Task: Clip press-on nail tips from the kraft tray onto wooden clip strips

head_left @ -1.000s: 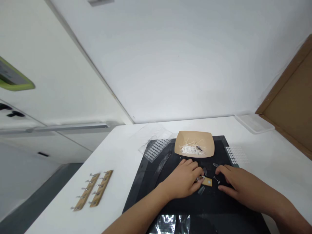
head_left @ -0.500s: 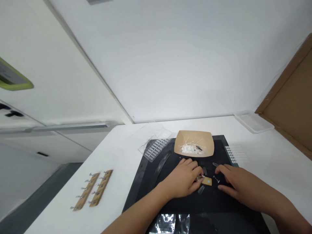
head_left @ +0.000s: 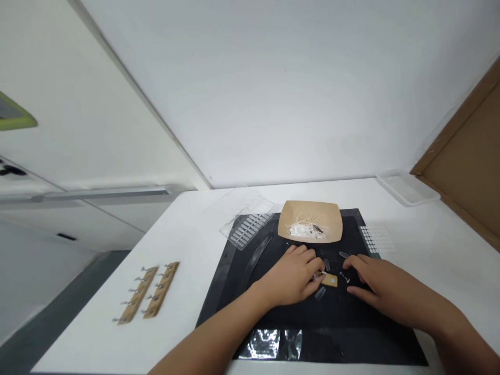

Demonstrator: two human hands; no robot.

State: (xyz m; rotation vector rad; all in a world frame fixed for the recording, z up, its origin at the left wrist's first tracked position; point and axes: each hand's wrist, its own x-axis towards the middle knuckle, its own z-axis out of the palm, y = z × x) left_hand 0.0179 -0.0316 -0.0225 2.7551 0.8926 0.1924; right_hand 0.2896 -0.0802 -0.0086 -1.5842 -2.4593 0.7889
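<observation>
My left hand [head_left: 297, 276] is closed around one end of a small wooden strip [head_left: 331, 281] lying on the black mat [head_left: 281, 315]. A pale round dot shows on the strip's bare end; the rest is hidden under my fingers. To the right, my right hand [head_left: 365, 278] rests with thumb and fingers apart, holding nothing. Between its fingertips and the strip lies a small metal peg [head_left: 345, 277]. Clear nail tips lie around: one [head_left: 327, 264] above the strip, one [head_left: 320, 294] below it, and another [head_left: 344, 254] by my right fingertips.
A brown paper tray [head_left: 284, 219] with thin sticks and white bits stands at the mat's back. White dot stickers [head_left: 377, 239] lie right, a sheet of clear nail tips [head_left: 250, 229] left. Two wooden strips with metal pegs [head_left: 162, 291] and a clear plastic tray [head_left: 410, 192] sit farther out.
The whole view has shifted slightly, so the table sits higher in the picture. Both hands keep nearly the same places over the mat, and the wooden strip stays under my left hand.
</observation>
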